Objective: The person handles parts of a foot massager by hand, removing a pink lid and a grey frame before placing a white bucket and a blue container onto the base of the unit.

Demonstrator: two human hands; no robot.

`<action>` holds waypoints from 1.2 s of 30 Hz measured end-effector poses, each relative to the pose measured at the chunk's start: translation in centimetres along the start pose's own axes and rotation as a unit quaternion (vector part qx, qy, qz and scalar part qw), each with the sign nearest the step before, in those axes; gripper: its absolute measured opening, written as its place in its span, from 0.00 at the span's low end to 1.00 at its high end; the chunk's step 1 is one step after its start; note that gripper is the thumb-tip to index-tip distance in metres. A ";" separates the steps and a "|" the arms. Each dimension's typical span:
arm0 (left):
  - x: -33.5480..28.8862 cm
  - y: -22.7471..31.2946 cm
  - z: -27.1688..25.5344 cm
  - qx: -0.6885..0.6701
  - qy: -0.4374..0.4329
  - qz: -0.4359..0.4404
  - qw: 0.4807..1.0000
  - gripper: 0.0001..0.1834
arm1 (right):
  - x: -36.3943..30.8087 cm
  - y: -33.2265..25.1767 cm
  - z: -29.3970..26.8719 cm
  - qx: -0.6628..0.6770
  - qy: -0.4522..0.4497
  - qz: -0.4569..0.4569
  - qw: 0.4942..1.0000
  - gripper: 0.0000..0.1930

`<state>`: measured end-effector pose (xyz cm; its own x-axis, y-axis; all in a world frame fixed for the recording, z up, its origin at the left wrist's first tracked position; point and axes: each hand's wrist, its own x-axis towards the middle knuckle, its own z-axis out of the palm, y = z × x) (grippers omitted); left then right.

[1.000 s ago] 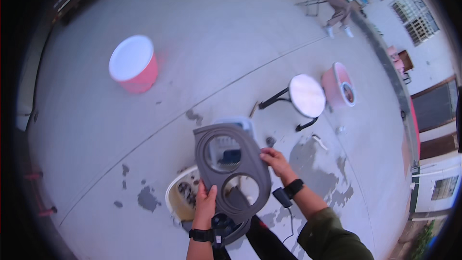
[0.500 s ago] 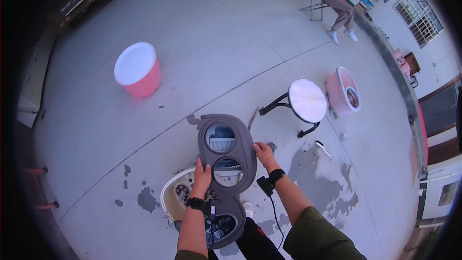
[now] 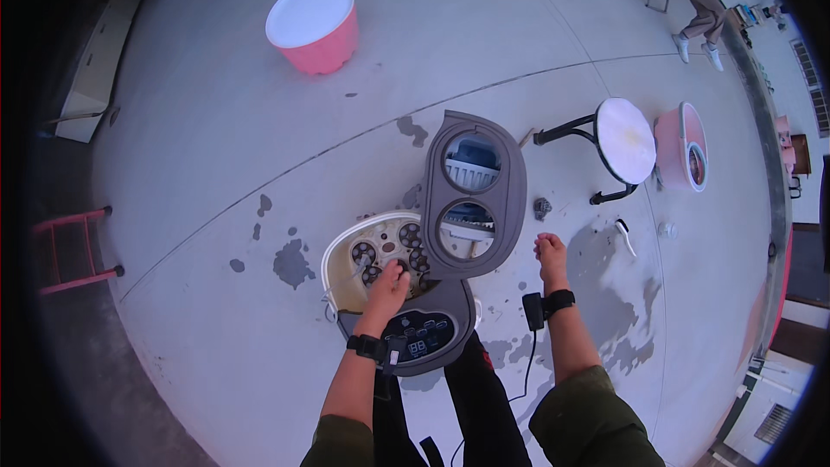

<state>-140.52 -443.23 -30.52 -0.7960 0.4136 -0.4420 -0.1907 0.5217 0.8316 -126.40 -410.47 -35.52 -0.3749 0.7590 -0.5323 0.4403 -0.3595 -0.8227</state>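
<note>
A cream foot-spa basin [image 3: 334, 281] stands on the floor in front of my legs, with dark massage rollers [image 3: 362, 252] on its bottom. Its grey front bears a dark control panel [image 3: 420, 333]. A grey cover [image 3: 514, 199] with two round windows leans up at the basin's far right side, its lower end against the basin. My left hand [image 3: 386, 294] is over the basin beside the rollers, fingers loosely bent and apart, holding nothing visible. To the right of the cover my right hand [image 3: 552, 259] hangs free, its fingers curled together with nothing seen in them.
A pink tub with a white top [image 3: 320, 39] stands far left. At right are a round-topped stool [image 3: 624, 143], a pink bucket [image 3: 670, 143], a white-handled brush [image 3: 626, 239] and a dark crumpled item [image 3: 542, 207]. A person [image 3: 700, 0] sits far right. A red metal frame [image 3: 78, 251] is at left.
Both hands have let go of the grey cover, which now stands by itself at the basin. My left hand has come down over the basin; the right has drawn away. The view has shifted.
</note>
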 end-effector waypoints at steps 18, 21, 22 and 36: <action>-2.7 -8.3 -0.5 0.307 -0.171 -0.020 0.936 0.33 | -20.3 14.0 5.2 -0.134 -0.178 0.315 0.922 0.20; -2.1 -8.7 0.5 0.287 -0.159 -0.003 0.945 0.26 | -19.0 14.5 3.9 -0.078 -0.149 0.300 0.939 0.15; -2.2 -8.9 0.4 0.275 -0.159 -0.002 0.948 0.22 | -19.2 14.4 4.0 -0.079 -0.151 0.303 0.938 0.15; 0.7 -10.9 -6.8 0.536 -0.205 -0.041 0.818 0.12 | -19.8 15.3 3.2 -0.064 -0.126 0.341 0.929 0.17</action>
<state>-142.93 -453.73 -37.58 -0.5036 0.4450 -0.7406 0.5552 0.8234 0.1172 -114.81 -432.71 -38.22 -0.1447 0.2209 -0.9645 0.7326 -0.6312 -0.2545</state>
